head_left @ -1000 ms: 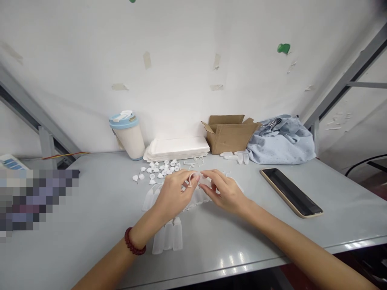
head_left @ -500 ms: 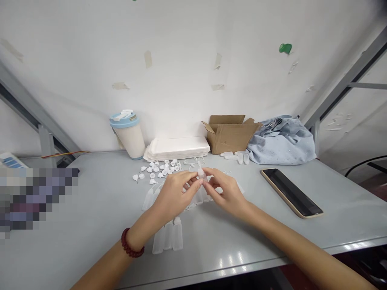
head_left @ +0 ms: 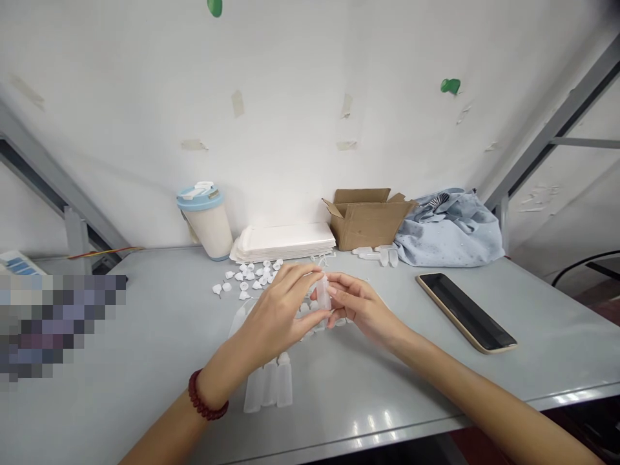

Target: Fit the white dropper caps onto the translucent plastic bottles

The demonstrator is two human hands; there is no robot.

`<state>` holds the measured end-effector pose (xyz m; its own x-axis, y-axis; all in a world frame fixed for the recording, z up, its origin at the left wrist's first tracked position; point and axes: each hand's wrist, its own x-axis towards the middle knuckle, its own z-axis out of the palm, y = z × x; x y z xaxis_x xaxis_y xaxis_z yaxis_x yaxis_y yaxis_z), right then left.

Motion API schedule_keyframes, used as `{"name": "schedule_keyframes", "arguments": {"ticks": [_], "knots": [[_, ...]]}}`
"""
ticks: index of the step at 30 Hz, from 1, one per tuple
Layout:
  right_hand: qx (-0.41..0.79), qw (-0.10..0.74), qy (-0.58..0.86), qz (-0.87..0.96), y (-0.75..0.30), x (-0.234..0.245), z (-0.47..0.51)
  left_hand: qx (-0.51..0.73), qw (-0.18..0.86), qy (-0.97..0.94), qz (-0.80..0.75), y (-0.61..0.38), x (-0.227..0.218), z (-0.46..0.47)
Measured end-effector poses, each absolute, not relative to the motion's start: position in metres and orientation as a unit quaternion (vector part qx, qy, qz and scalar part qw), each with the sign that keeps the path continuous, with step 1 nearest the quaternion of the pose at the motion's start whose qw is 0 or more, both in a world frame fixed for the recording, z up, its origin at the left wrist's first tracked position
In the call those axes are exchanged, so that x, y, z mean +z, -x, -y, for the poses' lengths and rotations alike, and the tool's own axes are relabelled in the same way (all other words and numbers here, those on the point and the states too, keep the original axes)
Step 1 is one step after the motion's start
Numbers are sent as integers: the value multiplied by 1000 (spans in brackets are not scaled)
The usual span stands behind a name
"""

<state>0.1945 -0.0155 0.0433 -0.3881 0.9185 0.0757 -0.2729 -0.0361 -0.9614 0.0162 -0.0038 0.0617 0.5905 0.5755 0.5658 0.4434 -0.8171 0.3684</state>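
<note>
Both my hands meet above the middle of the grey table (head_left: 145,336). My left hand (head_left: 278,313), with a red bead bracelet on its wrist, and my right hand (head_left: 361,305) together grip a small translucent plastic bottle (head_left: 323,294), held upright between the fingertips. Three more such bottles (head_left: 270,386) lie side by side near my left wrist, and others lie partly hidden under my hands. Several small white caps (head_left: 249,278) are scattered just beyond my left hand.
At the back wall stand a cup with a blue lid (head_left: 206,219), a stack of white trays (head_left: 285,240), an open cardboard box (head_left: 368,217) and a blue cloth (head_left: 450,229). A phone (head_left: 465,311) lies at the right. A blurred patch covers the left edge.
A second ago my fingers held a thin looped plastic piece; now they hold a small bottle upright. My left hand has risen and curled over it. The view has tilted slightly.
</note>
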Motion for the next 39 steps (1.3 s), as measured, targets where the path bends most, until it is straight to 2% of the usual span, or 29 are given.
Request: {"name": "schedule_keyframes", "arguments": {"ticks": [6,14,18,23,39], "knots": [[636,420,327,559,-197,49,17,335,101,-893,-283,-13,70,9],[605,127,359,700,-208,52,18,220,144,-916,-302,-1,54,43],[603,24,320,730,-204,50,23,188,159,-917,-314,4,46,62],[591,3,273,759,-197,47,29,155,178,-910,-340,12,38,72],[591,6,302,748,-194,46,29,112,194,-899,-376,18,37,61]]}}
